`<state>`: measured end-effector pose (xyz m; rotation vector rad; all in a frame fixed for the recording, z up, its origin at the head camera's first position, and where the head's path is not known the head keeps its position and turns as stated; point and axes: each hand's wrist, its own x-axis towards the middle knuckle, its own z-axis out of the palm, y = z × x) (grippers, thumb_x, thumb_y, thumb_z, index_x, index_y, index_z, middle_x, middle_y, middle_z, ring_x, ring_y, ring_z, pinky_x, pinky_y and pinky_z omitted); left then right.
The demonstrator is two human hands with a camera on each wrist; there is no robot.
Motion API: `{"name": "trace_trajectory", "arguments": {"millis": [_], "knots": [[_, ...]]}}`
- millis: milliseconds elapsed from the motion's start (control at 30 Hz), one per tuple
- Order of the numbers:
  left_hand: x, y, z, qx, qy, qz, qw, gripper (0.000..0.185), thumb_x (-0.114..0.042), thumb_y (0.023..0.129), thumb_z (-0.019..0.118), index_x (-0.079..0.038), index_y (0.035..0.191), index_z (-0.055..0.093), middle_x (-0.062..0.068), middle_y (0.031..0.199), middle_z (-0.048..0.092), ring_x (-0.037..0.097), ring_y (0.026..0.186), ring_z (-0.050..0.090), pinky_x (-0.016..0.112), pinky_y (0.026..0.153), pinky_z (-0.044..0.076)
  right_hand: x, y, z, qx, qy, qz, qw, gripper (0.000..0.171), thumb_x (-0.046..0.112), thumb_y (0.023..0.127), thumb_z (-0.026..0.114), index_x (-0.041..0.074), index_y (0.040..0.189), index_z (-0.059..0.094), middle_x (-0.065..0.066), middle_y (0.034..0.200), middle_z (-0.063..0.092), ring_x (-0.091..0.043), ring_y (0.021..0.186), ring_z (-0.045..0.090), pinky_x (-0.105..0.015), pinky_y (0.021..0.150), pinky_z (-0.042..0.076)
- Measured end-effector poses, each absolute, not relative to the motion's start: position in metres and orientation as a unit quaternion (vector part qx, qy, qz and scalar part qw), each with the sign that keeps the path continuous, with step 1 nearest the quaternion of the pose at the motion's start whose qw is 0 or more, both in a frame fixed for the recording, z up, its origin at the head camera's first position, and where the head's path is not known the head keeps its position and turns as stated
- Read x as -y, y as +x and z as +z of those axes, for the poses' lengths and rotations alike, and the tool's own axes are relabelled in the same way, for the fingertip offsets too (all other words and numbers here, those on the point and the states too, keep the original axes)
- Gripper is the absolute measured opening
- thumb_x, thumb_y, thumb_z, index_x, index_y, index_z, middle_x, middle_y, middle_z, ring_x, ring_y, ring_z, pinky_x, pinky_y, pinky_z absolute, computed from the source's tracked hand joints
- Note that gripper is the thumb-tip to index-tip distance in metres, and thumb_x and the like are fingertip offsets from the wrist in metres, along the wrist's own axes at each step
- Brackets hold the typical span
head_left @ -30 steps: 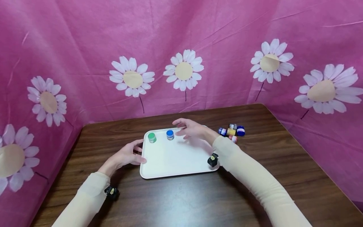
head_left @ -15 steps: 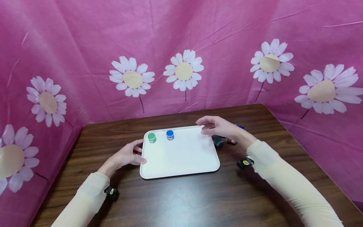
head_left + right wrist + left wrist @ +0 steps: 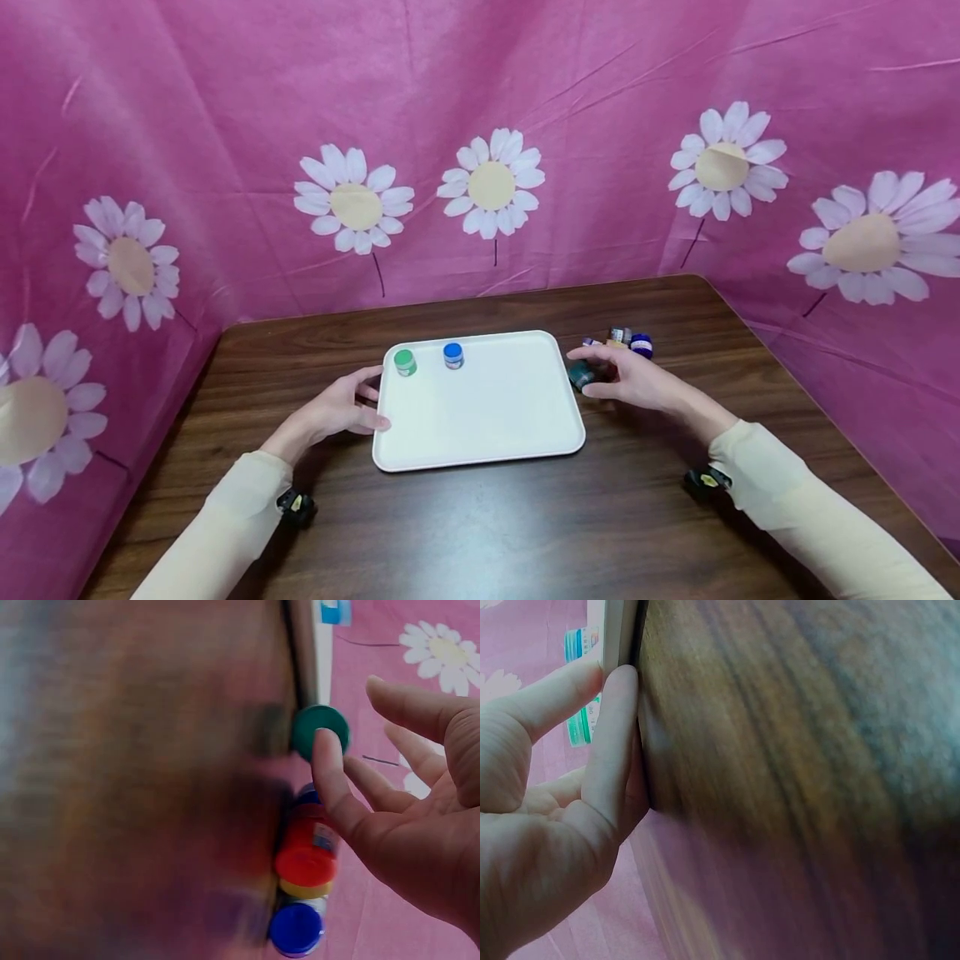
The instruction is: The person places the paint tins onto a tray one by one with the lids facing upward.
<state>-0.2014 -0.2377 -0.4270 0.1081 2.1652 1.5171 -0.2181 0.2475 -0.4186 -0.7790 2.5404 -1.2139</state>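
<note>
White tray (image 3: 480, 417) on the dark wood worktop (image 3: 480, 525), bearing a green-capped jar (image 3: 405, 362) and a blue-capped jar (image 3: 453, 355) at its far edge. Left hand (image 3: 341, 410): fingers straight, resting against the tray's left rim. Right hand (image 3: 630, 382): fingers relaxed, one touching a dark green-capped jar (image 3: 581, 375) just right of the tray, further jars (image 3: 626, 340) beyond it.

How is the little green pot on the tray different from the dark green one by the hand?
The green-lidded pot stands upright on the white tray, untouched; the dark green pot sits off the tray on the table, with the right hand reaching it. The first lid is bright green, the other a darker teal. The first has a blue-lidded pot beside it; the other sits by a cluster of pots. Both are small and round-lidded.
</note>
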Motion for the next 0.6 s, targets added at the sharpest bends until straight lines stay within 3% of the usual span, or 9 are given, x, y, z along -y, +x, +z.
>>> {"name": "trace_trajectory", "arguments": {"millis": [267, 467, 600], "knots": [[0.2370, -0.2024, -0.4268, -0.794, 0.038, 0.554, 0.248, 0.100, 0.007, 0.080, 0.082, 0.000, 0.159, 0.021, 0.031, 0.126, 0.045, 0.025, 0.090, 0.068, 0.044, 0.081, 0.062, -0.2447, -0.2167, -0.4273, -0.871, -0.271, -0.399, 0.095, 0.057, 0.006, 0.090, 0.077, 0.004, 0.143, 0.055, -0.017, 0.138, 0.058, -0.032, 0.121, 0.055, -0.056, 0.104, 0.045], [0.2377, -0.2019, -0.4277, -0.795, 0.038, 0.554, 0.247, 0.100, 0.007, 0.080, 0.082, 0.000, 0.159, 0.021, 0.031, 0.126, 0.045, 0.025, 0.089, 0.068, 0.044, 0.081, 0.062, -0.2415, -0.2185, -0.4282, -0.870, -0.268, -0.398, 0.115, 0.058, 0.008, 0.089, 0.079, 0.003, 0.141, 0.055, -0.019, 0.132, 0.058, -0.032, 0.113, 0.056, -0.040, 0.089, 0.057], [0.2385, -0.2027, -0.4281, -0.794, 0.037, 0.554, 0.246, 0.100, 0.007, 0.080, 0.082, 0.000, 0.159, 0.021, 0.030, 0.126, 0.045, 0.025, 0.089, 0.068, 0.043, 0.081, 0.062, -0.2403, -0.2210, -0.4302, -0.872, -0.273, -0.389, 0.116, 0.058, 0.005, 0.087, 0.080, 0.003, 0.140, 0.057, -0.019, 0.129, 0.059, -0.030, 0.107, 0.057, -0.032, 0.081, 0.058]]}}
